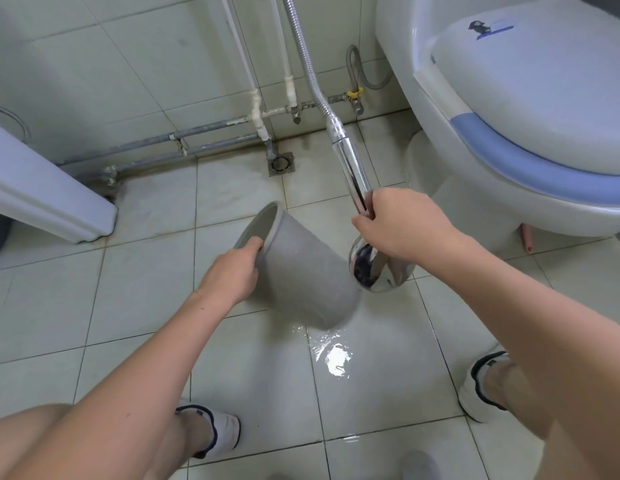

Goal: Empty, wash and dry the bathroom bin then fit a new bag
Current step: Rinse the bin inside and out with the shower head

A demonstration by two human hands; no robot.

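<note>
Fingers of the left hand [230, 268] are curling over the rim of the grey bin [294, 268], thumb outside, so this grip is clamped on the bin's lip. The bin is sitting near the middle of the view, tipped on its side above the tiled floor [135, 306], its open mouth pointing toward ten o'clock and its base toward four o'clock. The right hand [398, 223] is wrapping around the chrome shower head [374, 268] at its handle, that grip likewise closed tight on the metal. The round head is hanging just beside the bin's base, at three o'clock of it; whether the two are touching cannot be told. The ribbed metal hose [303, 57] is running up toward twelve o'clock. Water is pooling in a shiny puddle [333, 355] on the floor at six o'clock of the bin. A floor drain [280, 163] is lying at twelve o'clock, by the wall pipes [211, 133]. The toilet [530, 109] with its lid down is filling the two o'clock corner.
</note>
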